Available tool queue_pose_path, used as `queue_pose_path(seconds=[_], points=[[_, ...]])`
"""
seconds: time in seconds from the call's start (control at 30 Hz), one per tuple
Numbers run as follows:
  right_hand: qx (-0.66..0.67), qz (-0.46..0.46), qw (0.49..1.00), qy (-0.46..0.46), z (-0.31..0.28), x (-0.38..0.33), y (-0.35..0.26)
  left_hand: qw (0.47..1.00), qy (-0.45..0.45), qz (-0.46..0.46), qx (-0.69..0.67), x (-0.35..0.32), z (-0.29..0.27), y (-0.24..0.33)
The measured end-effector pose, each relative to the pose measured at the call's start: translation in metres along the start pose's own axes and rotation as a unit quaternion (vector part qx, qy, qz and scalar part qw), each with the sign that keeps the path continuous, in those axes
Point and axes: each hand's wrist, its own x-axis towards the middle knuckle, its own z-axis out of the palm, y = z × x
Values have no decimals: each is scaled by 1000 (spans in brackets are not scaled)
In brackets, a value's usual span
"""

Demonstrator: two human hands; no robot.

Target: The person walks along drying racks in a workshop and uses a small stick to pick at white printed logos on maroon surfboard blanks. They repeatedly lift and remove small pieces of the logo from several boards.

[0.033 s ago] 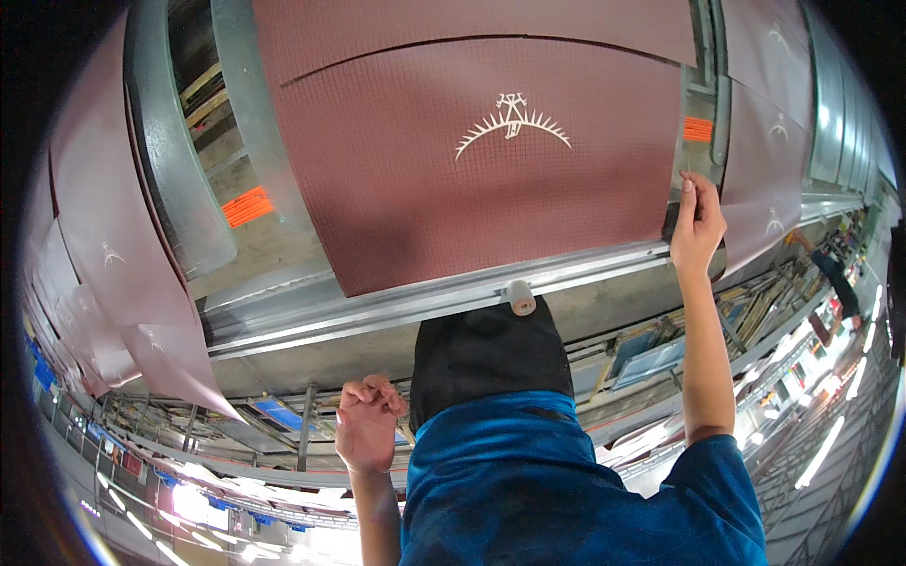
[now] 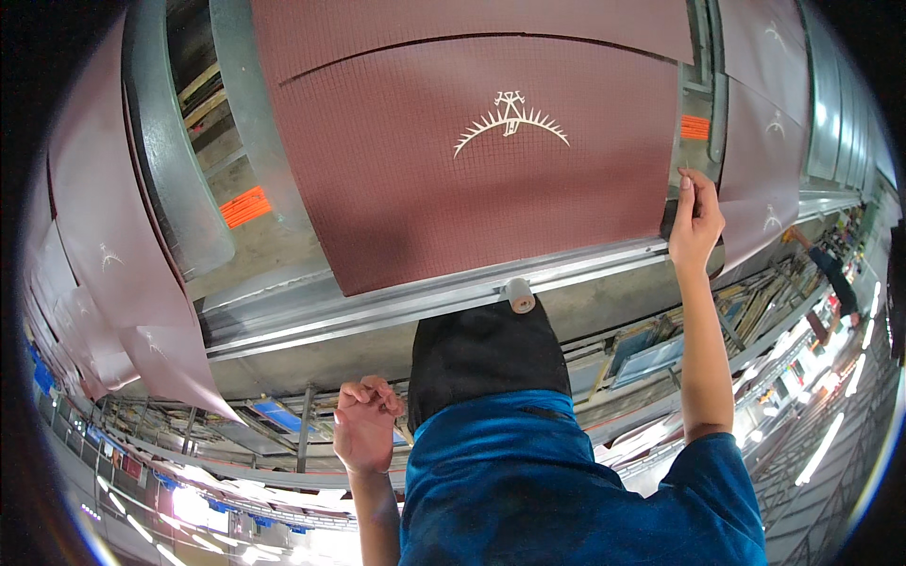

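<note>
A maroon sheet (image 2: 406, 203) with a fine grid texture and a pale spiked-arc emblem (image 2: 511, 132) lies in front of me. My right hand (image 2: 695, 222) is raised at the sheet's right edge, thumb and forefinger pinched together. A thin pale sliver shows at their tips, too small to name. Below the hand, a small dark block (image 2: 668, 219) sits by the sheet's near right corner. My left hand (image 2: 366, 424) hangs beside my body, away from the sheet, palm showing. Its fingers are loosely bent and apart, with nothing in them.
A metal rail (image 2: 425, 304) with a small roller (image 2: 519, 295) runs along the near side. Pinkish sheets (image 2: 104, 217) drape at the left, and others (image 2: 769, 141) at the right. Orange strips (image 2: 245, 207) show between the metal supports. Another person (image 2: 830, 274) is far right.
</note>
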Motion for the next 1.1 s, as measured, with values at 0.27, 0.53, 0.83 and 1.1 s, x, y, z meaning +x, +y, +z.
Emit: queue_pose_path(seconds=[0.27, 0.53, 0.83, 1.1], points=[[-15, 21, 1000, 11, 0, 2, -3, 1000, 7, 12, -4, -6, -17, 16], [-36, 18, 999, 4, -3, 3, -8, 976, -209, -52, 22, 69, 62, 56], [-15, -6, 1000, 10, 1, 0, -1, 953, -296, -17, -62, 219, 162, 18], [-1, 28, 1000, 0, -4, -1, 5, 957, -270, 8, -109, 219, 161, 4]])
